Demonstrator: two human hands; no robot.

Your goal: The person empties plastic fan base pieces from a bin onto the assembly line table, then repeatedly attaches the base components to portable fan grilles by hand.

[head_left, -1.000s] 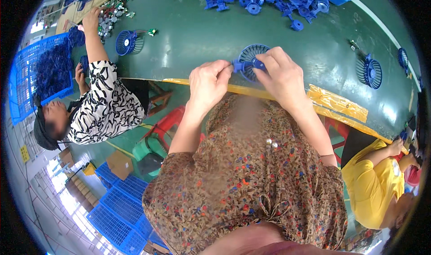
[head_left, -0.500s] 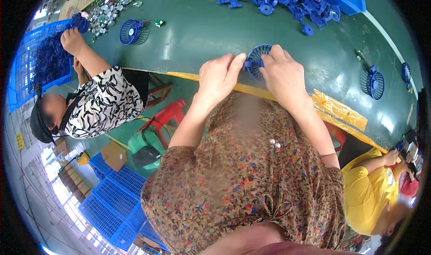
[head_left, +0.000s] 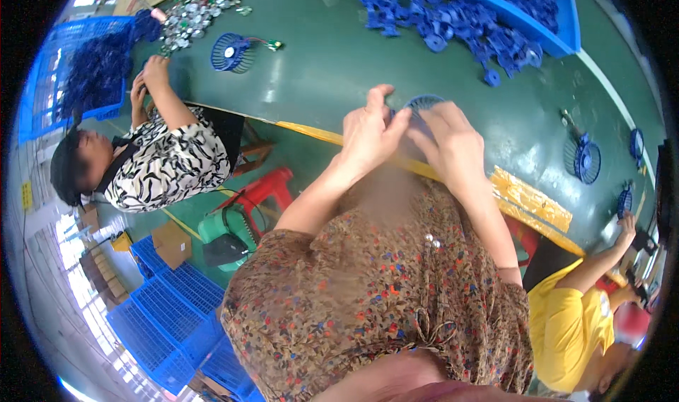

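A round blue fan cage [head_left: 426, 102] is between my hands near the table's front edge, mostly covered by them. My left hand [head_left: 371, 134] is at its left side, thumb and fingers curled about the cage's edge, index finger raised. From the right, my right hand [head_left: 451, 141] grips it with bent fingers over the rim. What the fingertips press on is hidden, and the gap between the hands is slightly smeared.
Loose blue plastic parts [head_left: 453, 30] lie before a blue bin [head_left: 566, 27]. One wired fan cage [head_left: 230, 52] lies left, another [head_left: 584, 158] right. Small metal parts [head_left: 194, 20] are heaped far left. Co-workers sit on both sides; one hand [head_left: 627, 228] touches a fan cage [head_left: 624, 200].
The whole view has shifted. My hands have turned on the fan cage, which is now more covered. The left co-worker's hand has left the basket; the right co-worker's hand has reached out.
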